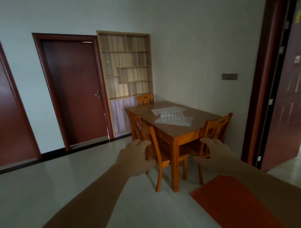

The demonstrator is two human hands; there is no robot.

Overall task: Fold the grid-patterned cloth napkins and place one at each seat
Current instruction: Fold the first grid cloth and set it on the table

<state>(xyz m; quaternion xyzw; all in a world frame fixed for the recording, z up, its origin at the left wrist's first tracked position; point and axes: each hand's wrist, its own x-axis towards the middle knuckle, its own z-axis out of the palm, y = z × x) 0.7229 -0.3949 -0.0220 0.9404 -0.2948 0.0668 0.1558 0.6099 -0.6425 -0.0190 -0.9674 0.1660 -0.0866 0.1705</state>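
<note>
White grid-patterned napkins [173,117] lie unfolded and overlapping on a wooden dining table [180,131] across the room, against the right wall. Wooden chairs stand around it: two on the left side [147,132], one at the near end [214,128], one at the far end [145,98]. My left hand [133,158] and my right hand [215,152] are stretched out in front of me in the air, well short of the table. Both have fingers spread and hold nothing.
Pale tiled floor [61,185] lies between me and the table. An orange-red mat [232,203] is on the floor at lower right. Two dark red doors [75,91] and a built-in shelf unit [126,65] line the far wall. An open door [289,90] stands at right.
</note>
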